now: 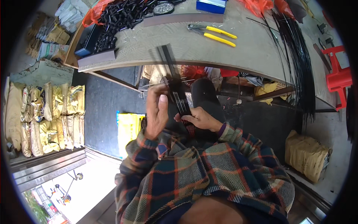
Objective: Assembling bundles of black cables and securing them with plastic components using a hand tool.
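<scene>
A bundle of thin black rods (182, 100) stands tilted over my lap, its upper end smeared by motion. My right hand (200, 118) is closed round the lower part of the bundle, thumb across it. Along the bundle's left side is my left hand (156, 112), palm toward it and thumb stretched up. The left fingers are bent over near the rods and partly hidden, apparently touching them without wrapping round. On the grey worktable (156, 46) ahead lie cutting pliers with yellow handles (216, 34).
Many short black tubular pieces (125, 15) are heaped at the table's far left, beside a blue bin (86, 41). Long black rods (298, 63) hang over its right edge near a red plastic stool (338, 74). Wrapped packages (52, 119) are stacked left; a yellow bag (130, 132) lies beside me.
</scene>
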{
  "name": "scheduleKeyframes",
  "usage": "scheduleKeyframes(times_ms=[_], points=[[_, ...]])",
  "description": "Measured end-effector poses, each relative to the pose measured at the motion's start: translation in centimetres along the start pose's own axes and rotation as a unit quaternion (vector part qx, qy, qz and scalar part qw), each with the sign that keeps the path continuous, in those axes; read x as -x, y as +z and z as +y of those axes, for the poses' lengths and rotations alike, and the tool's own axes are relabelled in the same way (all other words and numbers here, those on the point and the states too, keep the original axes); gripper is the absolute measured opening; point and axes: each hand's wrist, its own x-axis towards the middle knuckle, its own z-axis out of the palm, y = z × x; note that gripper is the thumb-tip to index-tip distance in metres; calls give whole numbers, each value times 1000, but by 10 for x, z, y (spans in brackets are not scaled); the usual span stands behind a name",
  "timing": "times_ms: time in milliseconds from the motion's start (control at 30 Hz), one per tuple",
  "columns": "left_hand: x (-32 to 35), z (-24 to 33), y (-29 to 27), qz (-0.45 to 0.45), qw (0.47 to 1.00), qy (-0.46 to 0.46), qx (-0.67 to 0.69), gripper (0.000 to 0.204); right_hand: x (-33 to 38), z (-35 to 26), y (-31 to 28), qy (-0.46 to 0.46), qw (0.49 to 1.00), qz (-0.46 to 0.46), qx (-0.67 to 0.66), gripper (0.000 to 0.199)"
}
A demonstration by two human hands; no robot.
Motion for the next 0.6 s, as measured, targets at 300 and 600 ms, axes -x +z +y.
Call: scheduleKeyframes(times_ms=[300,600], points=[[12,4,18,-33,879,-186,437,76,-48,-128,-56,-219,961,-61,158,35],[-7,-15,14,-9,863,-269,428,26,-63,-120,-47,-87,992,22,86,12]])
